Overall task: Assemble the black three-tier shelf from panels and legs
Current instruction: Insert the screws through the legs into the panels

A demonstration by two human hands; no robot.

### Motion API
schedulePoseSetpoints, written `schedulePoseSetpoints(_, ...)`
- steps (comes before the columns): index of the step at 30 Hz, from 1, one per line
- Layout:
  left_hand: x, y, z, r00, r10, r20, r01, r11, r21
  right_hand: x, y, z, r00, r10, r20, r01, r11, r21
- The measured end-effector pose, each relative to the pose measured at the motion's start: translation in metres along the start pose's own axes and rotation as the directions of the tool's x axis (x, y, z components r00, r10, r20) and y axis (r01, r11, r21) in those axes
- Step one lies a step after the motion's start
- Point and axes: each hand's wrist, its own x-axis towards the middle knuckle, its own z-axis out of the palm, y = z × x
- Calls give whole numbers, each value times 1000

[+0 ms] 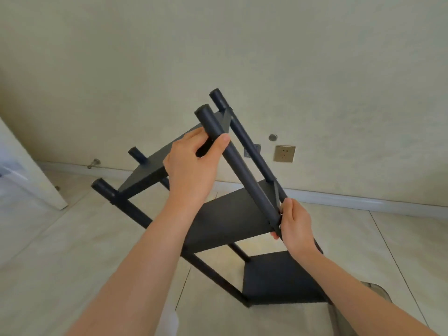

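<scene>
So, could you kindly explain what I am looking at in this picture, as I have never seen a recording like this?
There is no machine here: these are a person's two bare hands, seen from one wide-angle camera worn on the head, looking forward and down. A black three-tier shelf stands tilted on the tiled floor, near a wall with a socket. The left hand grips the upper part of a black leg tube. The right hand pinches that tube's lower end, by the corner of the middle panel. Whether the joint there is tight cannot be seen.
</scene>
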Motion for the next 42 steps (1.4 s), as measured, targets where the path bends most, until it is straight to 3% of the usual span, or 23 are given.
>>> schedulePoseSetpoints(4, -11, -37, -44, 982, -188, -25, 184, 977, -105, 4, -16, 25, 1000, -7, 6, 7, 1000, -28)
schedulePoseSetpoints(7, -20, -72, -79, 939, -342, 26, 343, 931, -123, 2, -17, 42, 989, -99, 106, 119, 972, -202)
schedulePoseSetpoints(13, -44, -140, -118, 853, -515, 85, 521, 832, -189, 2, -12, 79, 967, -140, 215, 200, 936, -290)
schedulePoseSetpoints(18, -78, -196, -119, 742, -667, 68, 654, 697, -295, 13, -1, 101, 914, -140, 380, 323, 818, -477)
schedulePoseSetpoints(22, -101, -231, -102, 637, -768, 70, 715, 555, -426, 31, 9, 110, 830, -211, 516, 507, 670, -542)
schedulePoseSetpoints(24, -113, -243, -92, 603, -792, 96, 722, 491, -487, 39, 13, 115, 821, -154, 549, 518, 606, -604)
schedulePoseSetpoints(28, -134, -264, -77, 534, -835, 130, 715, 364, -597, 46, 29, 122, 713, -120, 691, 676, 378, -632)
schedulePoseSetpoints(30, -142, -272, -70, 515, -844, 149, 702, 315, -639, 51, 36, 122, 675, -119, 728, 718, 333, -612)
schedulePoseSetpoints(34, -151, -282, -58, 492, -850, 186, 717, 275, -641, 53, 49, 119, 707, -163, 688, 654, 521, -549)
schedulePoseSetpoints(36, -153, -287, -55, 492, -847, 200, 727, 274, -630, 52, 53, 118, 710, -133, 691, 632, 552, -544)
schedulePoseSetpoints(39, -156, -294, -53, 497, -847, 190, 735, 294, -612, 54, 58, 116, 701, -125, 702, 649, 521, -555)
schedulePoseSetpoints(42, -158, -298, -55, 511, -842, 175, 732, 320, -601, 53, 54, 125, 669, -260, 696, 735, 369, -568)
